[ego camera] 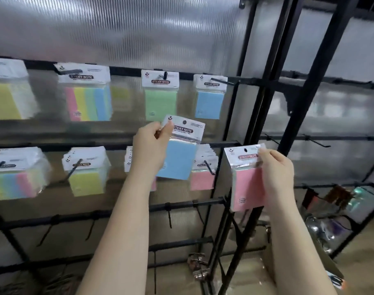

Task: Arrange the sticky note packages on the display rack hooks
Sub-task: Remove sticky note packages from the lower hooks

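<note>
My left hand (151, 145) pinches the header of a blue sticky note package (178, 158), held in front of the rack between its two rows. My right hand (277, 175) grips a stack of packages with a pink one (246, 188) in front, off the rack's right post. On the top row hang a yellow package (7, 99), a multicolour one (88, 101), a green one (160, 103) and a blue one (209, 103). A black hook (223, 81) sticks out through the hanging blue one's header.
The lower row holds thick stacks: multicolour (17, 182), yellow (86, 179), and pink (202, 179) partly behind the held blue package. Bare black bars with cable ties (169, 211) run below. A second rack with bare hooks (318, 142) stands right, and wire baskets (352, 207) sit low right.
</note>
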`<state>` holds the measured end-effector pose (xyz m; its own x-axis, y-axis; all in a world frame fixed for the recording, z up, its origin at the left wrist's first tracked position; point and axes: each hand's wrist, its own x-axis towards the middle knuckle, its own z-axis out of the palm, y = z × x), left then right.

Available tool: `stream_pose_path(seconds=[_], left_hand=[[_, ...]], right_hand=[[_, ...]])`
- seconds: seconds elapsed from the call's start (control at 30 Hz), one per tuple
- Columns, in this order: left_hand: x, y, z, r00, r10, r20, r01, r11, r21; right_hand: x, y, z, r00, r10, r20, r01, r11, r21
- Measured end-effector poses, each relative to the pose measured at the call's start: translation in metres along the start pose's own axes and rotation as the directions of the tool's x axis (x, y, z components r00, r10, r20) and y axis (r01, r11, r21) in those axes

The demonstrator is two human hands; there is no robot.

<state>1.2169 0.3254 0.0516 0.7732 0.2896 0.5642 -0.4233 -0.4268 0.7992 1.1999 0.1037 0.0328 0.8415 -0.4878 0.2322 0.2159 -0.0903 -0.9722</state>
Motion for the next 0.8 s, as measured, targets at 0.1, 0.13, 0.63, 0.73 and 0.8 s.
stream_pose_path(seconds=[0.1,0.13,0.63,0.73,0.8], left_hand=[[0.003,0.021,0.025,0.999,0.033,-0.039,-0.035,0.998,-0.059],[0.004,0.028,0.032,0.998,0.047,-0.052,-0.051,0.996,-0.071],[0.044,0.079,0.102,0.972,0.159,-0.172,-0.193,0.960,-0.203],[0.046,0.078,0.108,0.969,0.139,-0.202,-0.176,0.968,-0.178],[0.048,0.075,0.111,0.969,0.127,-0.210,-0.166,0.970,-0.179]], right_hand=[[0.021,0.000,-0.015,0.998,0.032,0.054,-0.034,0.998,0.053],[0.026,0.001,-0.020,0.997,0.038,0.071,-0.043,0.997,0.070],[0.055,0.007,-0.040,0.988,0.049,0.146,-0.074,0.983,0.167],[0.056,0.006,-0.038,0.987,0.054,0.150,-0.083,0.978,0.190],[0.057,0.006,-0.036,0.988,0.053,0.147,-0.082,0.977,0.199]])
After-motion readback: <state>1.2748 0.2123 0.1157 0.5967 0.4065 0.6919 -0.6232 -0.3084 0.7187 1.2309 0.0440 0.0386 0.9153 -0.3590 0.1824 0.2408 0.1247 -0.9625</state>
